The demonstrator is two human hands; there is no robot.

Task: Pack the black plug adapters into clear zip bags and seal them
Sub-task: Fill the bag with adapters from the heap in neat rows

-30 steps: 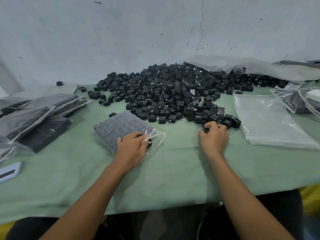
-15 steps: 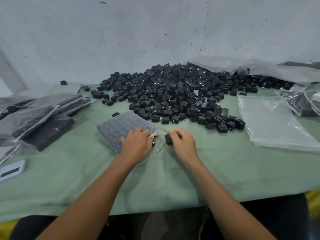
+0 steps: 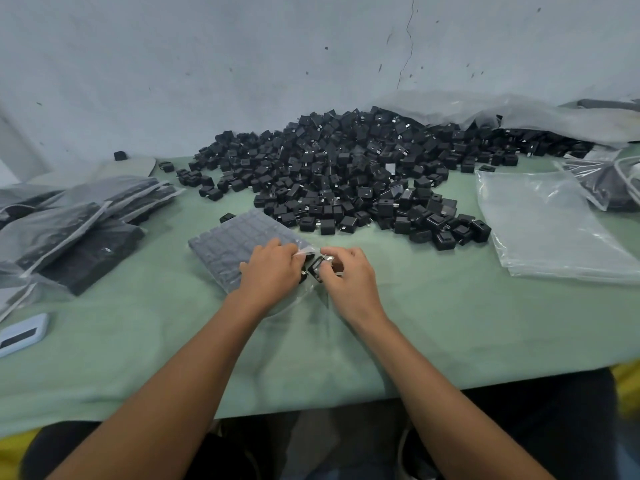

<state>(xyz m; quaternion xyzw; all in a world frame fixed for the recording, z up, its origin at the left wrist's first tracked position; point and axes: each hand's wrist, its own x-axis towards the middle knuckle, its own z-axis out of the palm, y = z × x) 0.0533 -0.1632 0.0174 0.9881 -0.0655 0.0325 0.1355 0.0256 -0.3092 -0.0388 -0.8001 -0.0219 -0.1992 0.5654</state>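
While the bag gets filled: both hands meet in the middle of the frame.
Right hand (image 3: 349,278): its fingers pinch one black plug adapter (image 3: 317,266) right at the bag's open mouth.
Left hand (image 3: 272,271): it rests on the clear zip bag (image 3: 235,244) and its fingers pinch the open edge to keep the mouth wide.
Bag: it lies flat on the green desk (image 3: 433,341), with neat rows of adapters showing through it.
How it will feel: the adapter looks small, hard and light, so a pinch on two flat sides should do. The bag looks thin, soft and slippery; hold it by the edge near the zip.
Pile of adapters (image 3: 346,174): upper middle, just behind the hands.
Empty bags (image 3: 547,223): right side.
Filled bags (image 3: 76,223): left side.
Small pale device (image 3: 22,336): lower left.
Writing: none can be read.
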